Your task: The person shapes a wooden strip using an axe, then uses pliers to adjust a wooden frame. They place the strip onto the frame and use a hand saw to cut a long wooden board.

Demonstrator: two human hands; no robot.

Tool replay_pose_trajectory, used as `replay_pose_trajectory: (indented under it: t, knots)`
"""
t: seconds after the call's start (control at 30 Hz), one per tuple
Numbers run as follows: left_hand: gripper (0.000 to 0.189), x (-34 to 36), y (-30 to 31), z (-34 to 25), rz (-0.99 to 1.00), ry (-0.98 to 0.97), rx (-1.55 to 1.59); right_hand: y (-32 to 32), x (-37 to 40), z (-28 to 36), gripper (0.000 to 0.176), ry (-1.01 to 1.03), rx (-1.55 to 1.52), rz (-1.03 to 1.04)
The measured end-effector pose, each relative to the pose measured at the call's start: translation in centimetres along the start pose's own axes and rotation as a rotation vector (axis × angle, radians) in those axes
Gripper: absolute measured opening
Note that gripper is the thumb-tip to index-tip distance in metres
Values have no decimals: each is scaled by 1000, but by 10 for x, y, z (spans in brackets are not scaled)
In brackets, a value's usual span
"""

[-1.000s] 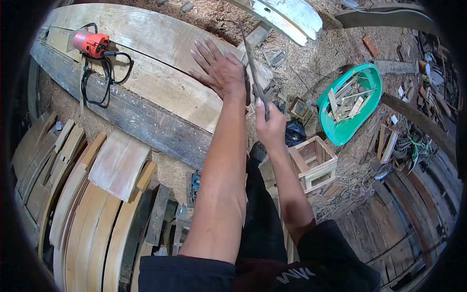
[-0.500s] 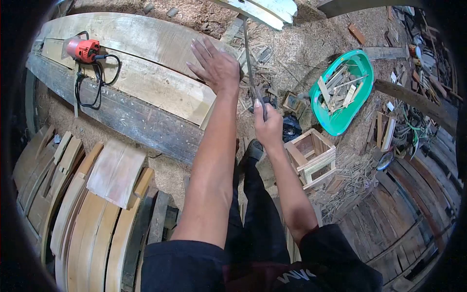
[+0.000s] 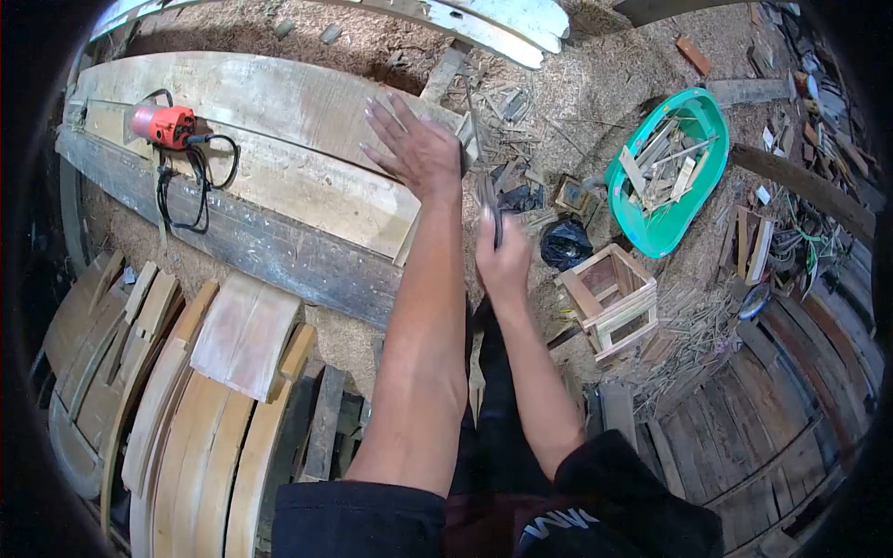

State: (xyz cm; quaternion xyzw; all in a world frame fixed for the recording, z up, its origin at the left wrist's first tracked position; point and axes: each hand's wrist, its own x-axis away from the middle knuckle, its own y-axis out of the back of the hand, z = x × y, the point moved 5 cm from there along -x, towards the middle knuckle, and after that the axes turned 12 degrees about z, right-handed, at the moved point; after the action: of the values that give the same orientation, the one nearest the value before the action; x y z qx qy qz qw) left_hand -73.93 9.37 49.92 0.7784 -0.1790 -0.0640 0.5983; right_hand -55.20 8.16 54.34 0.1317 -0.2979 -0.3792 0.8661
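My left hand [image 3: 420, 153] lies flat with fingers spread on a wide pale plank [image 3: 279, 88], close to its right end. My right hand [image 3: 502, 262] is closed round the dark handle of what looks like a handsaw [image 3: 487, 193], its thin blade seen nearly edge-on and blurred. The blade runs forward beside the plank's end, just right of my left hand. A second pale board [image 3: 307, 191] lies alongside the plank, on top of a dark, paint-specked timber [image 3: 270, 265]. A red power tool [image 3: 170, 126] with a coiled black cord rests at the left.
Curved wooden pieces [image 3: 191, 437] are stacked at lower left. On the right, a green tub [image 3: 642, 232] holds wood scraps, near a small wooden frame box [image 3: 614, 321] and a black plastic bag [image 3: 566, 245]. Sawdust and offcuts cover the ground. A white-edged timber [image 3: 493, 23] crosses the top.
My right hand has drawn the handsaw back toward my body. My left hand stays pressed on the plank. The whole view has shifted slightly.
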Motion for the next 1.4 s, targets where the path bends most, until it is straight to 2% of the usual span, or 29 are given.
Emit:
replay_pose_trajectory:
  t: [0.13,0.23,0.27,0.37,0.47,0.6,0.7,0.73,0.83,0.97,1.1,1.13,1.23,1.27,1.37,1.4]
  knots:
    - [61,-1,1,-1,-1,-10,-11,-3,34,-6,35,-118,-35,-8]
    - [62,0,-1,1,25,2,12,-4,-18,9,36,-8,-46,-49]
    - [63,3,-1,4,26,2,-7,1,-24,22,37,-124,-79,20]
    - [63,2,-2,1,13,-6,-15,-1,20,10,37,-62,-26,-64]
    - [61,-2,-3,1,5,-10,-14,-9,32,-6,37,-121,7,-46]
    - [63,1,0,-1,-9,-34,-12,-1,-16,15,39,-119,-82,10]
    - [67,-1,-1,1,70,-18,18,-12,29,-7,40,-89,-74,-88]
    - [67,-5,-1,-1,55,-24,25,-14,40,-8,40,-165,-81,-79]
    - [67,-1,-2,0,40,-44,24,-9,16,-6,38,-115,-27,-23]
    - [68,-1,-2,-1,42,-38,21,-1,-10,16,36,4,-77,-80]
    - [64,-4,1,-2,3,-28,13,-11,45,-12,36,-154,-39,-83]
    - [61,0,1,-1,-12,-31,4,-9,41,-8,37,-62,19,-108]
    - [60,2,0,0,-30,-38,18,-6,-13,9,37,16,-45,-88]
    - [60,1,0,0,-30,-30,15,-3,-15,9,36,-115,-14,16]
    - [61,1,-1,1,-7,-8,7,-3,28,-7,36,-108,-22,9]
    - [61,-3,-1,-1,-10,-1,8,-1,39,2,36,-21,-63,-88]
